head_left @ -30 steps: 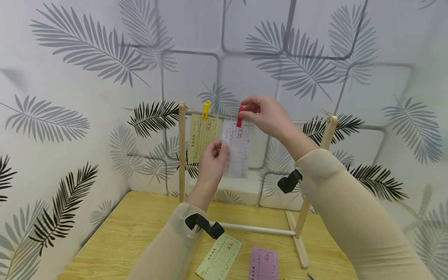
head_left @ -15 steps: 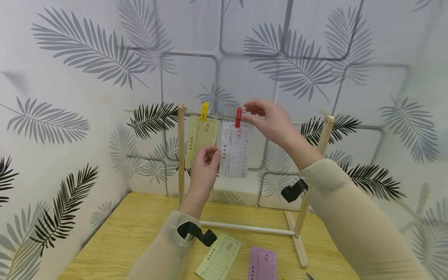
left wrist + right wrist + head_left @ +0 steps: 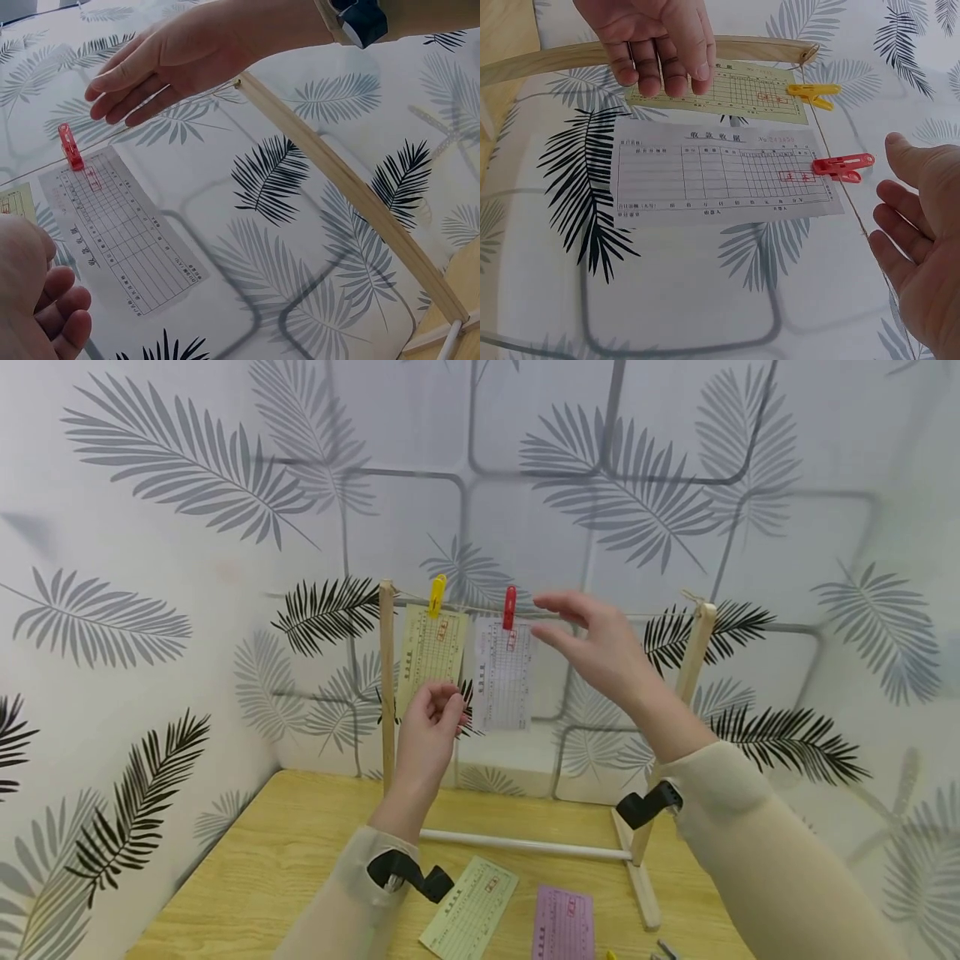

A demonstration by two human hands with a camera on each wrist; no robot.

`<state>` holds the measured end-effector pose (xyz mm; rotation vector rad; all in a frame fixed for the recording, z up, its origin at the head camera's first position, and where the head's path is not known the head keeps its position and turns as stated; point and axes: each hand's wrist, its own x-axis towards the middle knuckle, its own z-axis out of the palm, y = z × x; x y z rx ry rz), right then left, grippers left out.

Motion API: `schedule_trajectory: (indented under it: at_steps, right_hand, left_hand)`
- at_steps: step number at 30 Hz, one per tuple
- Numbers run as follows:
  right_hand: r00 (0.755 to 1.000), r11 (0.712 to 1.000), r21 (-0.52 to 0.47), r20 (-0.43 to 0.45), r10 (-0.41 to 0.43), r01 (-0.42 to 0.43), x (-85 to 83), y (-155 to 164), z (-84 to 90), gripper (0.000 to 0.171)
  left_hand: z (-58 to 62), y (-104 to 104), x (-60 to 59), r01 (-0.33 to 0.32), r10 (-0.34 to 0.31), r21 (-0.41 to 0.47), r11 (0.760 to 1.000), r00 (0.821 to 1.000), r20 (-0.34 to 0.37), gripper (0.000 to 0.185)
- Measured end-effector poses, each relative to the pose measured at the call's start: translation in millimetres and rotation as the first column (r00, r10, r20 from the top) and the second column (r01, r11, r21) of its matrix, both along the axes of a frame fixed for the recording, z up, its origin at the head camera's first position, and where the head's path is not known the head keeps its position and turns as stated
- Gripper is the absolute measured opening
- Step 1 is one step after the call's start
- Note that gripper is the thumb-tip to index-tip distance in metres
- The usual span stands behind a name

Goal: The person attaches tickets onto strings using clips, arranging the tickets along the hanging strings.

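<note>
A white receipt slip (image 3: 501,681) hangs from the string, pinned at its top by a red clothespin (image 3: 509,608). To its left a yellow-green receipt slip (image 3: 420,652) hangs under a yellow clothespin (image 3: 437,596). My right hand (image 3: 600,639) is just right of the red clothespin, thumb and fingers spread apart, holding nothing. In the right wrist view a gap shows between that hand and the red clothespin (image 3: 844,165). My left hand (image 3: 429,727), fingers loosely curled and holding nothing, is in front of the lower part of the yellow-green slip.
The string runs between two wooden posts (image 3: 696,652) joined low down by a white rod (image 3: 525,843). Another yellow-green slip (image 3: 472,906) and a purple slip (image 3: 564,922) lie on the wooden table (image 3: 247,860). Small clip-like items (image 3: 666,950) show at the bottom edge.
My right hand has let go of the red clothespin and drawn back to the right. My left hand has released the white slip's edge and moved left and down. The slip stays hanging.
</note>
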<state>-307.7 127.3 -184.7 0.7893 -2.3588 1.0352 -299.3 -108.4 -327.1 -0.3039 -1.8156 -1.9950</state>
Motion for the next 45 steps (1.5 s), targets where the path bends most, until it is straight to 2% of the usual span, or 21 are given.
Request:
schedule_trajectory:
  at_steps: [9, 15, 23, 31, 38, 45]
  right_hand:
    - [0.999, 0.999, 0.013, 0.024, 0.036, -0.036, 10.3, 9, -21.0, 0.041]
    - [0.997, 0.999, 0.022, 0.062, 0.040, -0.041, 13.9, 16, -45.1, 0.042]
    - [0.996, 0.999, 0.021, 0.076, 0.042, -0.043, 18.5, 20, -76.5, 0.041]
    - [0.988, 0.999, 0.010, 0.144, 0.050, -0.052, 24.5, 28, -108.7, 0.042]
    - [0.977, 0.999, -0.001, 0.210, 0.035, -0.035, 30.7, 35, -137.1, 0.042]
    - [0.971, 0.998, -0.038, 0.234, 0.056, -0.049, 37.7, 40, -160.9, 0.041]
  left_hand:
    - [-11.6, -3, 8.8, -0.011, 0.011, -0.019, 1.000, 1.000, 0.019, 0.024]
    - [-21.1, -2, 16.9, -0.009, 0.010, -0.026, 1.000, 1.000, 0.030, 0.024]
    - [-36.3, 0, 21.1, -0.024, 0.024, -0.014, 1.000, 0.999, 0.047, 0.022]
    - [-53.1, 1, 29.2, -0.025, 0.026, -0.017, 1.000, 0.997, 0.075, 0.020]
    - [-69.5, 1, 31.6, -0.031, 0.034, -0.031, 0.999, 0.995, 0.092, 0.019]
    - [-84.6, 4, 36.2, -0.002, 0.009, -0.058, 0.998, 0.992, 0.122, 0.020]
